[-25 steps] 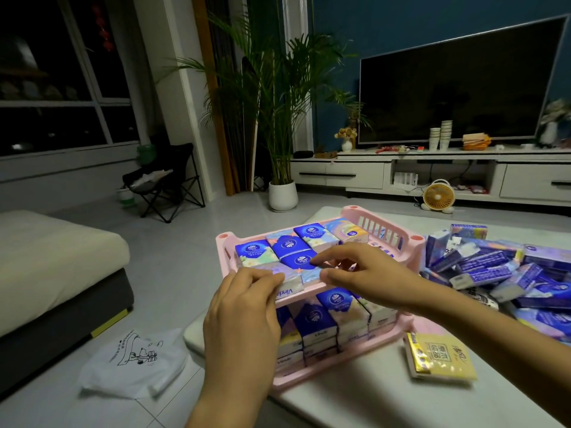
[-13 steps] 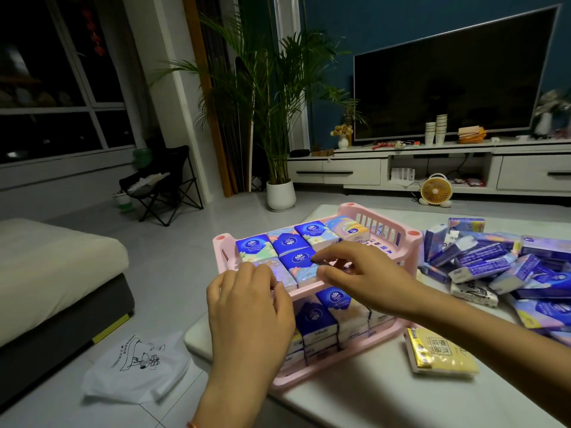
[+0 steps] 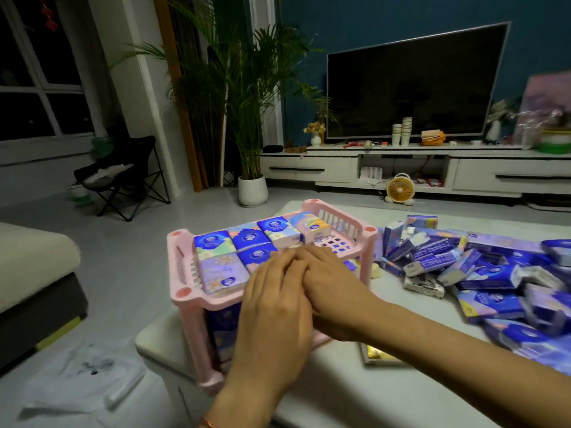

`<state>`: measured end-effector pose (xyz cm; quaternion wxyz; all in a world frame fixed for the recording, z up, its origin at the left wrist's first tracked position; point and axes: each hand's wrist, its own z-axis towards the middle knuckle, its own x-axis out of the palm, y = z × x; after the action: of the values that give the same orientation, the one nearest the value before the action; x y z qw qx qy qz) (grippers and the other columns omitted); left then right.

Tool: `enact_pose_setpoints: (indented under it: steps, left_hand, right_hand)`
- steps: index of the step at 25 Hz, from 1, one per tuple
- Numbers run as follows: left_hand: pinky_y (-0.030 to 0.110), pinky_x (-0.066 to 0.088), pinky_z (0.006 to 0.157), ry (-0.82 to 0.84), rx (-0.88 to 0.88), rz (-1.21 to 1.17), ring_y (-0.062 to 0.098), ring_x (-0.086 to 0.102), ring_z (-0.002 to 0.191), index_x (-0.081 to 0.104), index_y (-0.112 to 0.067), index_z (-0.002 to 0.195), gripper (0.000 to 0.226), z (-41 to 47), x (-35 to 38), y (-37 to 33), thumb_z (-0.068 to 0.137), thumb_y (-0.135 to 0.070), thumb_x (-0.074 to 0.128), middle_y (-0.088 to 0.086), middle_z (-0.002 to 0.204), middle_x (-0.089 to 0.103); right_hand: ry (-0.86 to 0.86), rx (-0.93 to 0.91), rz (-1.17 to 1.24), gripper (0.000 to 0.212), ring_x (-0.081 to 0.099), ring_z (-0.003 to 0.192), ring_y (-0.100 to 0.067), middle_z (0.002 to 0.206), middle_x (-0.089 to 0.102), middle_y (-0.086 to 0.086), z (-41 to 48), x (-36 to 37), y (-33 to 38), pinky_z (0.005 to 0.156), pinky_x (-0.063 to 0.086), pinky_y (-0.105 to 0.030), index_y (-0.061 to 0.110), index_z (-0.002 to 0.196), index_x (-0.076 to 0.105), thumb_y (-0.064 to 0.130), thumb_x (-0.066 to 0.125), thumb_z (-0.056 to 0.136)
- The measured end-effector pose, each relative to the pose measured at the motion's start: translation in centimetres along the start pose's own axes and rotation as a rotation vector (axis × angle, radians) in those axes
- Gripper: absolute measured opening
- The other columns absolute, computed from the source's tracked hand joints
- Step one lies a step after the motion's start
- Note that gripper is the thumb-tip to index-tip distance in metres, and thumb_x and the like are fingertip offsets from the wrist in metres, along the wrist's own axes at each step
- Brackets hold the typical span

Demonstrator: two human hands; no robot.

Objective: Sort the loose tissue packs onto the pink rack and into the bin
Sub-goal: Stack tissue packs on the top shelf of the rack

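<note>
Tabletop point(image 3: 386, 393): pale, smooth.
Loose packs point(image 3: 482, 273): glossy film-wrapped blocks, heaped at 3 o'clock of rack.
Pink rack point(image 3: 182, 293): slotted plastic, top shelf part-filled.
Left hand point(image 3: 275, 307), right hand point(image 3: 327, 285): now flat, fingers straight and touching, pressing front row. Right's fingers were curled 0.5 s ago.
Judged: row seated, next pack due.

Loose tissue packs point(image 3: 494, 273) run off right edge.

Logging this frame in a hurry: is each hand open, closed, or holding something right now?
Left hand: open, fingers flat on the tissue packs atop the pink rack.
Right hand: open, fingers flat beside it, nothing visibly held.
</note>
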<state>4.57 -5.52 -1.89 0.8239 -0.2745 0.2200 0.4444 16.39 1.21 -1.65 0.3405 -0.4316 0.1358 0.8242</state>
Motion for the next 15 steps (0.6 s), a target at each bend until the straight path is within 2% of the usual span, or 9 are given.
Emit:
enact_pose_setpoints:
  steps: [2, 3, 6, 8, 10, 11, 13, 14, 15]
  left_hand:
    - [0.037, 0.034, 0.097, -0.042, 0.135, -0.010, 0.022, 0.046, 0.114, 0.061, -0.005, 0.113, 0.041, -0.5, 1.5, -1.0, 0.078, -0.017, 0.041, 0.016, 0.120, 0.060]
    - [0.036, 0.034, 0.098, -0.051, 0.190, -0.031, 0.023, 0.047, 0.114, 0.060, -0.007, 0.113, 0.039, -1.0, 2.4, -1.6, 0.079, -0.017, 0.042, 0.015, 0.122, 0.059]
    - [0.032, 0.037, 0.092, 0.009, 0.281, -0.095, 0.020, 0.049, 0.108, 0.059, -0.016, 0.107, 0.033, -2.6, 4.6, -3.7, 0.078, -0.019, 0.044, 0.010, 0.118, 0.061]
    - [0.027, 0.035, 0.090, 0.117, 0.318, -0.080, 0.018, 0.048, 0.106, 0.051, -0.023, 0.106, 0.032, -3.4, 6.0, -4.5, 0.075, -0.021, 0.043, 0.007, 0.117, 0.061]
    - [0.025, 0.034, 0.086, 0.205, 0.319, -0.073, 0.018, 0.049, 0.105, 0.047, -0.025, 0.101, 0.029, -3.6, 7.0, -4.8, 0.073, -0.023, 0.042, 0.006, 0.115, 0.062]
    - [0.025, 0.036, 0.084, 0.226, 0.313, -0.088, 0.018, 0.053, 0.103, 0.048, -0.026, 0.099, 0.026, -3.6, 7.4, -4.8, 0.073, -0.023, 0.042, 0.005, 0.115, 0.062]
    - [0.024, 0.043, 0.080, 0.261, 0.298, -0.104, 0.018, 0.062, 0.098, 0.051, -0.027, 0.094, 0.024, -3.4, 7.6, -5.0, 0.073, -0.025, 0.041, 0.002, 0.113, 0.063]
    - [0.023, 0.047, 0.078, 0.276, 0.289, -0.106, 0.017, 0.064, 0.095, 0.053, -0.028, 0.092, 0.024, -3.4, 7.7, -5.1, 0.072, -0.026, 0.041, 0.001, 0.112, 0.063]
    - [0.021, 0.050, 0.075, 0.280, 0.286, -0.112, 0.015, 0.065, 0.093, 0.055, -0.028, 0.091, 0.025, -3.5, 7.9, -5.2, 0.072, -0.026, 0.040, -0.001, 0.111, 0.064]
  right_hand:
    - [-0.008, -0.043, -0.047, 0.054, 0.043, 0.117, -0.022, 0.129, 0.057, -0.014, -2.0, -0.6, -2.3, 0.099, 0.028, -0.029, 0.006, 0.126, 0.052, 0.034, 0.046, 0.081]
    - [-0.016, -0.055, -0.071, 0.053, 0.040, 0.119, -0.022, 0.133, 0.053, -0.015, -3.1, -1.2, -3.9, 0.100, 0.028, -0.031, 0.007, 0.131, 0.045, 0.033, 0.047, 0.085]
    - [-0.090, -0.111, -0.235, 0.038, 0.044, 0.115, -0.026, 0.133, 0.049, -0.016, -7.3, -2.7, -8.6, 0.097, 0.034, -0.035, 0.008, 0.123, 0.042, 0.019, 0.046, 0.087]
    - [-0.143, 0.039, -0.250, 0.040, 0.047, 0.109, -0.029, 0.127, 0.045, -0.015, -9.4, -3.7, -11.2, 0.093, 0.037, -0.036, 0.006, 0.116, 0.045, 0.008, 0.046, 0.077]
    - [-0.112, 0.307, -0.227, 0.047, 0.053, 0.103, -0.038, 0.118, 0.053, -0.020, -10.4, -4.8, -13.4, 0.087, 0.044, -0.042, 0.002, 0.115, 0.053, 0.007, 0.047, 0.069]
    - [-0.020, 0.472, -0.236, 0.055, 0.052, 0.109, -0.041, 0.124, 0.052, -0.023, -10.9, -5.2, -14.5, 0.090, 0.043, -0.044, 0.001, 0.123, 0.051, 0.011, 0.048, 0.069]
    - [0.323, 0.748, -0.304, 0.076, 0.028, 0.136, -0.037, 0.151, 0.021, -0.019, -12.3, -5.6, -16.5, 0.107, 0.027, -0.044, 0.014, 0.147, 0.023, 0.021, 0.055, 0.078]
    - [0.481, 0.819, -0.318, 0.085, 0.016, 0.142, -0.033, 0.156, 0.003, -0.014, -12.9, -5.6, -17.2, 0.112, 0.019, -0.046, 0.024, 0.150, 0.010, 0.026, 0.059, 0.081]
    - [0.595, 0.849, -0.314, 0.087, 0.013, 0.143, -0.031, 0.157, -0.004, -0.010, -13.4, -5.3, -17.7, 0.113, 0.016, -0.050, 0.029, 0.149, 0.006, 0.030, 0.061, 0.083]
